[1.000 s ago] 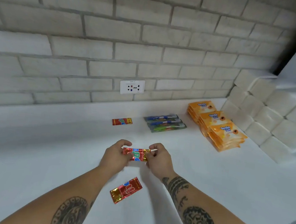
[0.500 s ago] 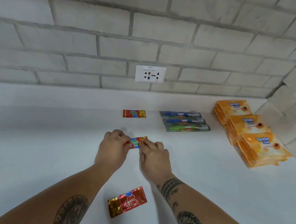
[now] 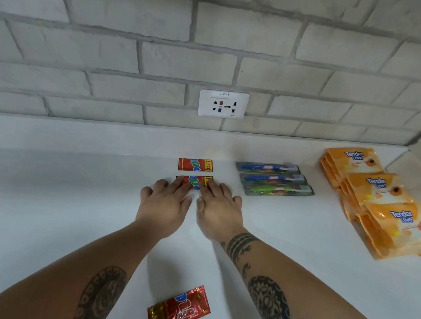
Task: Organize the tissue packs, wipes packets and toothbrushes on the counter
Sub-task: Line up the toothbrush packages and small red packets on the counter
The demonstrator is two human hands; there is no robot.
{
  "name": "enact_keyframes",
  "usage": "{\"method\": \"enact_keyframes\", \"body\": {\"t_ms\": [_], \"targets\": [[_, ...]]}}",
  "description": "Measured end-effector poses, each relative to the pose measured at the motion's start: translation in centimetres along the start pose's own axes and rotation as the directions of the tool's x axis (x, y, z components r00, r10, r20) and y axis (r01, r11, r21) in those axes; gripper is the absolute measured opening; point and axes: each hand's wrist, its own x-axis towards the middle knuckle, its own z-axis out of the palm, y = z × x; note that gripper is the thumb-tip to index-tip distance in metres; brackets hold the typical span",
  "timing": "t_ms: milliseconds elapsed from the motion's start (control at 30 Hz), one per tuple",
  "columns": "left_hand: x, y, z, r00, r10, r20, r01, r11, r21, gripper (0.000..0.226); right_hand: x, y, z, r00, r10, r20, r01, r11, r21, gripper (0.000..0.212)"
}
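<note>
Three red packets (image 3: 195, 164), three toothbrush packs (image 3: 268, 168), three orange packet stacks (image 3: 354, 159), one wall socket (image 3: 223, 104).

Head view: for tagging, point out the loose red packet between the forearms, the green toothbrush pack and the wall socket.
loose red packet (image 3: 179, 309), head view, middle of its foil face.
green toothbrush pack (image 3: 279, 190), head view, wrapper's middle.
wall socket (image 3: 223, 104), head view, plate centre.

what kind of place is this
Probably a household or utility counter, not certain: white counter against a brick wall with a power socket, holding packed toothbrushes and orange wipes packets.
</note>
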Motion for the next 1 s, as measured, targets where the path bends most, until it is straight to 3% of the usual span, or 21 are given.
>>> {"method": "enact_keyframes", "body": {"t_ms": [400, 600, 800, 1000], "targets": [[1.6, -0.1, -0.4, 0.994, 0.009, 0.113, -0.011, 1.0, 0.019, 0.069, 1.3, 0.0, -0.4, 1.0, -0.01, 0.028, 0.011, 0.999, -0.03, 0.058], [0.4, 0.4, -2.1, 0.985, -0.05, 0.168, 0.063, 0.995, -0.076, 0.062, -0.4, 0.0, -1.6, 0.999, -0.018, 0.029, 0.016, 0.998, 0.062, 0.061], [-3.0, 0.3, -5.4, 0.912, 0.061, 0.406, -0.014, 0.993, -0.119, 0.051, -4.6, 0.2, -4.0, 0.971, -0.068, 0.23, 0.024, 0.982, 0.19, 0.043], [-8.5, 0.5, -7.8, 0.832, 0.171, 0.527, -0.093, 0.981, -0.173, 0.047, -11.1, -0.8, -6.0, 0.882, -0.129, 0.454, 0.029, 0.975, 0.221, 0.064]]}}
